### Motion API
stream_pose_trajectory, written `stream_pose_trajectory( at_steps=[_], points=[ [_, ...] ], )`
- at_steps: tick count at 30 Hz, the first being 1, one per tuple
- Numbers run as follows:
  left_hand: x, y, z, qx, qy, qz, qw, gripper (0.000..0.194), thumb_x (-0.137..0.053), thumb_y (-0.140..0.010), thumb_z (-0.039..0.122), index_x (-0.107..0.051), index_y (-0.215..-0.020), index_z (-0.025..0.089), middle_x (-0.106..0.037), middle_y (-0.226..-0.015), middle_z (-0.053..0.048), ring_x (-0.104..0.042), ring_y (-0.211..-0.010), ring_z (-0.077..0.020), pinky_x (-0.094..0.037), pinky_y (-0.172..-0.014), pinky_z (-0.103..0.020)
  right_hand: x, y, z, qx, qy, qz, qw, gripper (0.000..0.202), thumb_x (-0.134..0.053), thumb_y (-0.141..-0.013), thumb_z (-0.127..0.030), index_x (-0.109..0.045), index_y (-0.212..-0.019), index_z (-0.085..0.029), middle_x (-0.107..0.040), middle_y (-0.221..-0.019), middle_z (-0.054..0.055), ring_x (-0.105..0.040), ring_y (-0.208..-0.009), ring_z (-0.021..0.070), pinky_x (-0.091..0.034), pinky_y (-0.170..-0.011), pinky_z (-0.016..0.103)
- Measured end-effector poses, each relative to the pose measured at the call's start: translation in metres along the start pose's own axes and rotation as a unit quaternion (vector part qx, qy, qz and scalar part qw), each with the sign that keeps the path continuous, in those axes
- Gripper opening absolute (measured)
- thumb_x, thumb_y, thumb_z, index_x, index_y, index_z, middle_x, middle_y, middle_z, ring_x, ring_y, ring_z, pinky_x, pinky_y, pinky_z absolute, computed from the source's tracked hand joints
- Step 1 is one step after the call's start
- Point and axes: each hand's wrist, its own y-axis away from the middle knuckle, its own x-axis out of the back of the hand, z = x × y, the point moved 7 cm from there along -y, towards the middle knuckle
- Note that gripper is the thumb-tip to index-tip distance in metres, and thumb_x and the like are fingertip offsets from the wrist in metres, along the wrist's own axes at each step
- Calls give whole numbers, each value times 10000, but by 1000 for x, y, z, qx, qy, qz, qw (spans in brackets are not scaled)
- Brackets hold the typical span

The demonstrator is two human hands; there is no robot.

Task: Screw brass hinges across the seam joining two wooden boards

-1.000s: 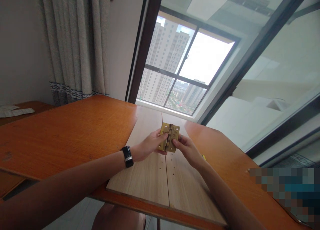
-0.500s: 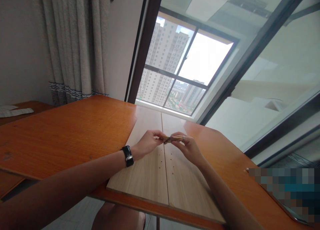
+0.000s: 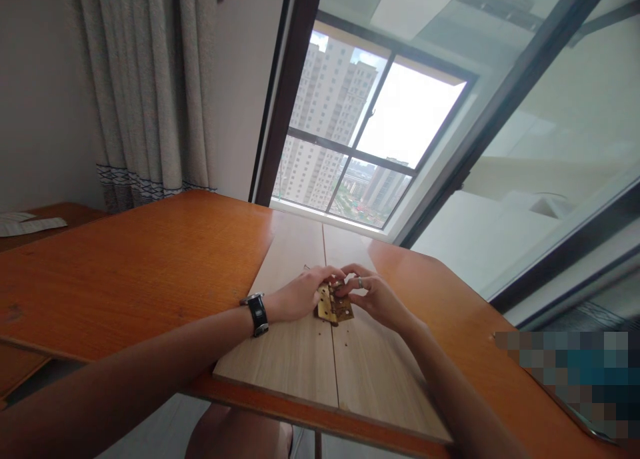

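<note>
Orange-brown wood of a broad desk (image 3: 150,266) spreads below a tall window (image 3: 400,159) and a grey curtain (image 3: 150,92); two pale boards, one left (image 3: 270,352) and one right (image 3: 385,379), lie side by side on it with a narrow seam between; over that seam is a brass hinge (image 3: 327,307), partly folded, the left hand (image 3: 295,298) gripping its left leaf and the right hand (image 3: 383,302) pinching the other with the fingertips; whether it touches the wood I cannot tell; small dark holes show just below it, so a skewed leaf could miss them; loose leaves could swing and nip a fingertip; a slack pinch might drop the metal and dent a board.
</note>
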Motion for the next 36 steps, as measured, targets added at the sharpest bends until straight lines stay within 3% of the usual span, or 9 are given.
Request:
stream_pose_trajectory(
  at_steps=[8,15,17,22,26,31,33,36],
  points=[
    [3,2,-8,27,-57,12,998,674,-426,-651,-53,-607,-1250,197,-630,-1227,-105,-558,-1221,-254,-396,-1108,-402,-2,0,-1,-24,20,-37,999,96,-675,-869,-172,-752,-833,-215,-699,-1128,81,-666,-1046,218,-498,-968,386],
    [2,2,-1,15,-43,-8,999,659,-427,-658,-61,-595,-1251,173,-646,-1204,-108,-581,-1188,-238,-413,-1086,-376,-3,0,-5,-4,39,-43,998,272,-629,-852,-93,-753,-1047,-235,-704,-1159,86,-672,-1081,230,-501,-996,401],
    [2,3,1,8,-34,-12,999,659,-423,-655,-64,-593,-1248,167,-653,-1201,-107,-588,-1178,-232,-421,-1077,-368,-2,0,-3,-5,29,-38,999,258,-636,-851,-98,-762,-1028,-237,-715,-1140,80,-684,-1064,226,-511,-978,388],
    [0,2,4,-1,-11,-35,999,670,-428,-660,-72,-591,-1265,167,-667,-1214,-96,-602,-1168,-224,-424,-1077,-362,1,1,2,-15,-12,-5,1000,103,-693,-872,-235,-788,-908,-221,-748,-1055,84,-707,-970,220,-533,-895,353],
    [1,-1,-1,35,59,-43,997,604,-449,-708,-51,-609,-1245,174,-674,-1232,-89,-608,-1184,-215,-436,-1062,-349,9,2,3,-25,-61,54,996,195,-681,-885,-367,-781,-827,-211,-773,-939,78,-719,-897,224,-541,-840,349],
    [-3,-5,-4,61,237,-72,967,525,-490,-771,-22,-588,-1260,143,-680,-1260,-114,-639,-1158,-208,-461,-1003,-337,26,6,19,-152,-134,164,966,298,-785,-732,-467,-731,-691,-177,-745,-712,49,-678,-719,216,-521,-729,342],
    [-4,-5,-5,82,282,-70,953,446,-566,-792,28,-605,-1222,139,-692,-1237,-116,-651,-1124,-209,-478,-949,-320,24,5,24,-193,-168,160,953,369,-790,-700,-524,-720,-693,-162,-727,-670,46,-647,-642,194,-504,-650,323],
    [-5,-3,-10,134,306,-47,942,292,-667,-859,242,-656,-1119,111,-714,-1160,-129,-678,-996,-193,-501,-857,-297,18,4,25,-218,-200,138,945,450,-780,-695,-583,-719,-742,-140,-722,-667,52,-628,-597,171,-485,-582,297]
  ],
)
